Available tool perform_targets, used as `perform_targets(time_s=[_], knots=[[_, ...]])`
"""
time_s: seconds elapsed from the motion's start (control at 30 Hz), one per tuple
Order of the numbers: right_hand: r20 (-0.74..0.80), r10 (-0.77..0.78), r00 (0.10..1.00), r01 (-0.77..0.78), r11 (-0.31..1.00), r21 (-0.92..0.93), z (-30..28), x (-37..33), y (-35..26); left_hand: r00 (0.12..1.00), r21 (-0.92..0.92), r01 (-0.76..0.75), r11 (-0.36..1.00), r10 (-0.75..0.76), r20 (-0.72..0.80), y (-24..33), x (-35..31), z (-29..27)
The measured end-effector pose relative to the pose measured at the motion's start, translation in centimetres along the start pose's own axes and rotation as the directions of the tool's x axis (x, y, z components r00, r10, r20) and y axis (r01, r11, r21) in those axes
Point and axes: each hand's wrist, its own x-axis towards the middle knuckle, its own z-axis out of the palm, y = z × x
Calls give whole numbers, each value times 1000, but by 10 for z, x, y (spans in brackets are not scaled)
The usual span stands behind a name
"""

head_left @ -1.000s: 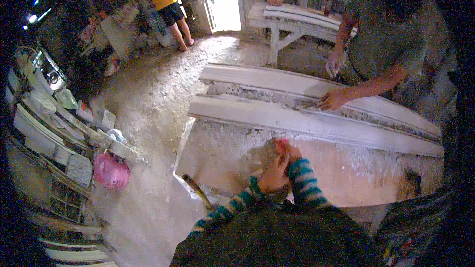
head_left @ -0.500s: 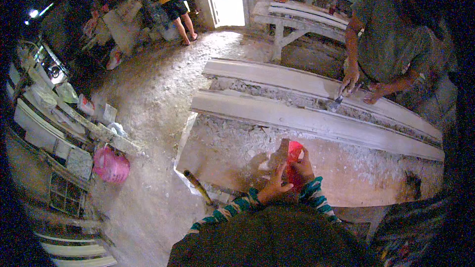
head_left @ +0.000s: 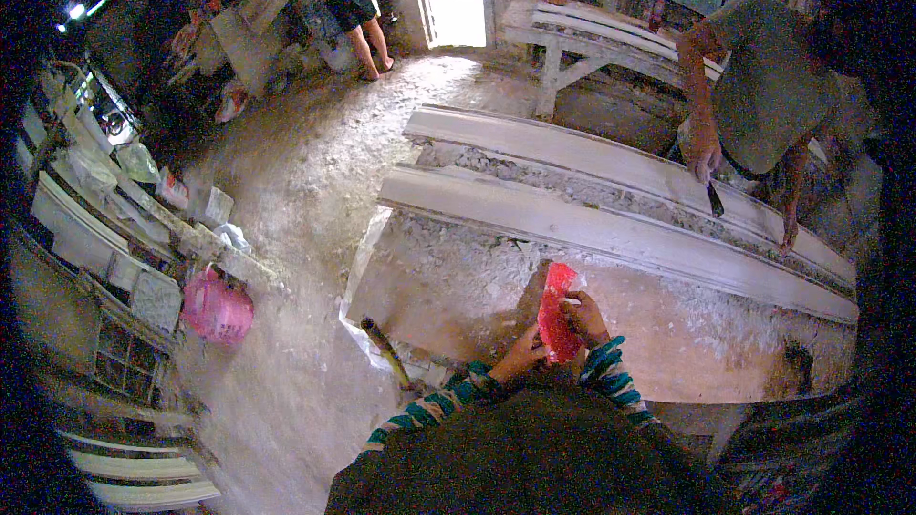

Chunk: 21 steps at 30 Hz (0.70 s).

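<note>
A flat, dusty red piece (head_left: 559, 310), longer than wide, stands up between my hands over the near side of the table; its exact kind I cannot make out. My left hand (head_left: 520, 355) is closed on its lower left edge. Along the right edge, the bent fingers of my right hand (head_left: 586, 319) grip it higher up. Just beyond lies the nearer of two long white moulding strips (head_left: 496, 208), with the farther strip (head_left: 520, 138) behind it. Both are apart from my hands.
The worktable (head_left: 687, 353) carries white scraps and dust. Across it, a co-worker (head_left: 778, 86) holds a dark-bladed scraper (head_left: 715, 198) over the far strip. A stick (head_left: 385, 351) juts up at the table's left corner. A pink container (head_left: 218, 307) stands on the floor, left.
My hands have turned the red piece so more of its face shows, and my right fingers now bend over its edge. The co-worker's scraper has moved right along the strip.
</note>
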Motion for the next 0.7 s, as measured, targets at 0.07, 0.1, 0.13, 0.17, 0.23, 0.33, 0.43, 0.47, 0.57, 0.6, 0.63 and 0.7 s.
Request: perform_targets(time_s=[0.07,0.1,0.13,0.17,0.23,0.33,0.43,0.47,0.57,0.6,0.63,0.7], knots=[[52,-20,998,25,995,-100,-1,-6,-4,998,-49,63,997,-63,8,-8,8,-7],[71,-32,997,41,989,-140,0,-7,-4,995,-74,95,993,-94,15,-11,13,-11],[111,-39,993,57,984,-167,3,-7,-3,983,-54,170,984,-166,73,-13,22,-14],[-1,-43,999,42,991,-129,6,-6,-1,963,-30,242,970,-236,129,-13,33,-19],[-186,-9,982,10,1000,5,16,1,3,940,8,317,949,-315,129,-8,42,-21],[-212,-217,953,88,867,-491,32,14,3,987,283,138,949,-106,-125,19,32,-20],[-110,-309,945,172,751,-638,40,15,-6,999,193,-23,981,31,-38,56,6,-21],[-88,-241,967,102,676,-730,38,11,-11,997,174,72,982,-66,-43,67,0,-22],[209,-19,978,184,555,-811,26,-11,-23,949,145,305,941,-313,36,84,-16,-20],[314,-241,918,395,601,-695,25,-17,-24,919,137,380,915,-390,61,84,-18,-18],[214,-177,961,277,581,-765,20,-22,-26,882,131,452,882,-464,82,83,-20,-17],[3,-68,998,37,507,-861,13,-25,-25,920,101,393,914,-390,-45,77,-22,-14]])
